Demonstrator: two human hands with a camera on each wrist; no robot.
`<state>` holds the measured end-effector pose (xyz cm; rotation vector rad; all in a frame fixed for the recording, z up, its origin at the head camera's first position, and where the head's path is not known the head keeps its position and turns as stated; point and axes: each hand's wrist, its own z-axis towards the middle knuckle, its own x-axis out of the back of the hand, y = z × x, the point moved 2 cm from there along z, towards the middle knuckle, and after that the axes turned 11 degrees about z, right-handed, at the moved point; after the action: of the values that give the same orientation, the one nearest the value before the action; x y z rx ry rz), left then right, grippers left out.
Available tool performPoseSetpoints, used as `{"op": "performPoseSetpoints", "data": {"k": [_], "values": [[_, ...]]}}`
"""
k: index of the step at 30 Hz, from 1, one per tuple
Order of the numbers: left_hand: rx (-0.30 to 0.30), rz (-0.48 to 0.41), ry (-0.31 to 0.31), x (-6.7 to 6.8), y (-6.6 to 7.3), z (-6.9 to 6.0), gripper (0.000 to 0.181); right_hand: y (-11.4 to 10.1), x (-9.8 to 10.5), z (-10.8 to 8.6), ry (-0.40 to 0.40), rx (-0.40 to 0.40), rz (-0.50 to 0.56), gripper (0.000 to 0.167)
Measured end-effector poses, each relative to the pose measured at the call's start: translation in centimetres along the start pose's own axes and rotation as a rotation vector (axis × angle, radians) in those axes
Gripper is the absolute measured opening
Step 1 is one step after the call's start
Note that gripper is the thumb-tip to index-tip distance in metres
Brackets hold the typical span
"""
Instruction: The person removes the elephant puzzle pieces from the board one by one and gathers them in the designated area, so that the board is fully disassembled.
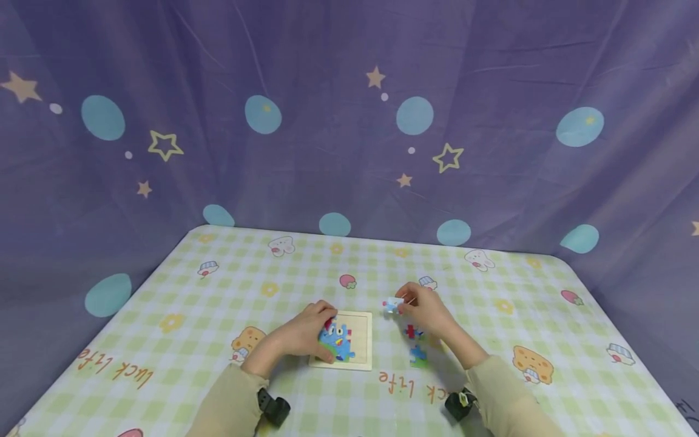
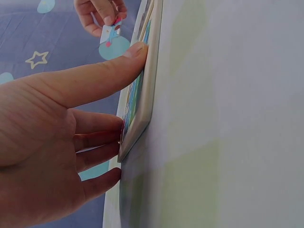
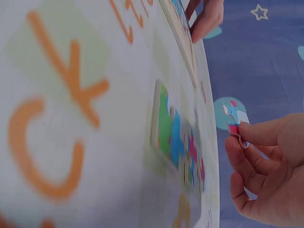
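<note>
A square wooden jigsaw tray (image 1: 361, 366) lies flat on the table, its left part filled with a blue cartoon picture (image 1: 340, 343) and its right part bare wood. My left hand (image 1: 304, 331) holds the tray by its left side, thumb near the front edge and fingers toward the back. Above the table, right of the tray, my right hand (image 1: 428, 311) pinches a jigsaw piece (image 3: 232, 117) in white, light blue and red between thumb and fingers. Below that hand lie loose jigsaw pieces: a red and blue one (image 1: 411, 331) and a blue and green one (image 1: 418, 357).
A green-checked tablecloth (image 1: 229, 303) with printed cartoons and lettering covers the table. Behind it hangs a purple curtain (image 1: 338, 158) with stars and blue ovals. Black wrist cameras (image 1: 274, 409) are strapped to both forearms.
</note>
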<state>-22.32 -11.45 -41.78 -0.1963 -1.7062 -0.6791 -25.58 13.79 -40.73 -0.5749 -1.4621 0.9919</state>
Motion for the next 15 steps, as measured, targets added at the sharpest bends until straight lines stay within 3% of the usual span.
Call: {"op": "performPoseSetpoints", "data": {"k": [15], "values": [[0.008, -0.016, -0.005, 0.0, 0.1, 0.0, 0.086, 2.6, 3.3, -0.6, 0.046, 0.003, -0.043, 0.016]]}}
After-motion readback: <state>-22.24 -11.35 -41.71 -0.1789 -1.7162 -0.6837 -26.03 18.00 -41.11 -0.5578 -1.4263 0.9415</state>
